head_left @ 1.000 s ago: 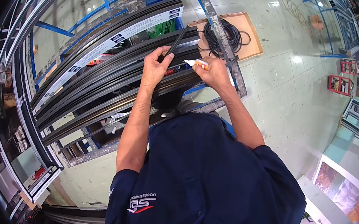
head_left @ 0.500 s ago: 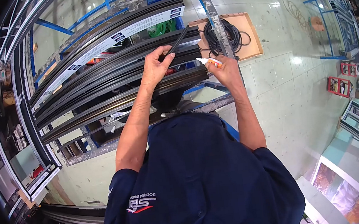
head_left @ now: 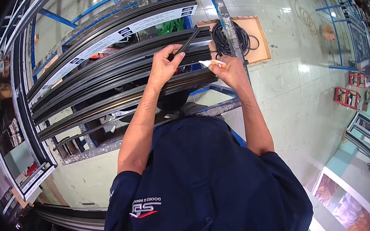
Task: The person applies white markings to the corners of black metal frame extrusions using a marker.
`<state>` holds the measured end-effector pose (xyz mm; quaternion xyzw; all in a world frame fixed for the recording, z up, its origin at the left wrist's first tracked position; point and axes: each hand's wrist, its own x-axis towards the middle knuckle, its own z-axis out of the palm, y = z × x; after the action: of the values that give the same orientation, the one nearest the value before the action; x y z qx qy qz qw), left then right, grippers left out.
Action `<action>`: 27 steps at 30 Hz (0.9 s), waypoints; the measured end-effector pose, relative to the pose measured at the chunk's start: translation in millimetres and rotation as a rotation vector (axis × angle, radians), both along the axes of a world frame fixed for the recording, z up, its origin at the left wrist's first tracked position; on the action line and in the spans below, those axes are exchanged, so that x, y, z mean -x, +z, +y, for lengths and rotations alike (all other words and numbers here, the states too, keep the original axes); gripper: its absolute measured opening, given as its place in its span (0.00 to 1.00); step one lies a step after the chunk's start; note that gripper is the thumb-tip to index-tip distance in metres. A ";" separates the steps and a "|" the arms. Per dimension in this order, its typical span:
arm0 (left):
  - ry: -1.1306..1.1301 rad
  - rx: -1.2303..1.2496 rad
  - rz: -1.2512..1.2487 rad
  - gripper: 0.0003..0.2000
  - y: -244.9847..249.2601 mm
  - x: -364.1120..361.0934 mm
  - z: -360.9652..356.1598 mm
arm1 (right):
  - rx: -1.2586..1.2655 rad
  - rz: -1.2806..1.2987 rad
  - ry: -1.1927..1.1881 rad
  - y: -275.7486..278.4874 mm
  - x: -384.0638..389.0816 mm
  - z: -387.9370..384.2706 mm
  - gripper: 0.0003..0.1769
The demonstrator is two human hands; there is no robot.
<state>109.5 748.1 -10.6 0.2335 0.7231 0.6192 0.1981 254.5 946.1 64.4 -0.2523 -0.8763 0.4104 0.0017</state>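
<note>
My left hand [head_left: 165,68] pinches a thin black rubber strip [head_left: 191,41] between thumb and fingers; its free end angles up to the right. In my right hand [head_left: 232,72] is a small white glue bottle [head_left: 219,63] with an orange label. The bottle lies nearly level, its white nozzle pointing left toward my left hand, a short way from the fingertips. Beneath both hands are long dark window profiles [head_left: 99,75], lying side by side with their ends close to the bottle.
The profiles rest on a paint-splashed blue metal rack [head_left: 231,34]. Beyond its right rail, a cardboard box [head_left: 261,49] holds a coil of black cord [head_left: 227,43]. A printed white strip [head_left: 153,23] runs along one profile. Red crates [head_left: 346,97] stand on the tiled floor at right.
The bottle's nozzle has come slightly nearer to my left hand. Both hands keep their holds, and the whole view has shifted a little.
</note>
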 end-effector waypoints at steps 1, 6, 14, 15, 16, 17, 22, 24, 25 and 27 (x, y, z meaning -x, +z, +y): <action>-0.001 0.005 -0.026 0.13 0.8 -0.1 -0.5 | 0.007 0.001 0.004 0.1 1.3 -0.1 0.22; -0.008 0.015 -0.019 0.14 1.8 0.4 -1.4 | -0.019 -0.046 0.042 -5.7 2.9 6.4 0.22; -0.012 0.004 0.028 0.15 -0.7 1.3 -1.5 | -0.162 -0.053 0.048 -8.1 -4.6 16.9 0.21; -0.009 -0.002 0.039 0.15 -0.6 1.2 -1.7 | -0.219 -0.049 0.071 -3.0 -4.0 14.9 0.22; -0.011 -0.002 0.026 0.15 -0.4 1.3 -2.0 | -0.243 -0.034 0.083 -0.1 -3.5 13.6 0.21; -0.012 -0.001 0.012 0.15 -0.2 1.2 -2.0 | -0.267 -0.019 0.095 2.4 -2.8 12.6 0.20; -0.012 0.000 -0.002 0.15 4.3 0.6 -2.7 | -0.390 -0.025 0.227 19.3 4.9 12.4 0.16; -0.016 0.000 0.016 0.14 3.2 1.4 -2.8 | -0.409 -0.021 0.292 19.6 8.7 16.1 0.16; -0.011 -0.004 0.011 0.14 3.4 1.2 -2.7 | -0.442 -0.011 0.324 19.8 10.4 17.5 0.15; 0.002 -0.011 0.001 0.14 3.7 0.3 -1.7 | -0.506 0.011 0.389 19.8 13.9 19.5 0.15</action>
<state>109.2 746.4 -6.8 0.2343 0.7201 0.6231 0.1957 240.7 965.7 84.2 -0.0692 -0.9824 0.1733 -0.0095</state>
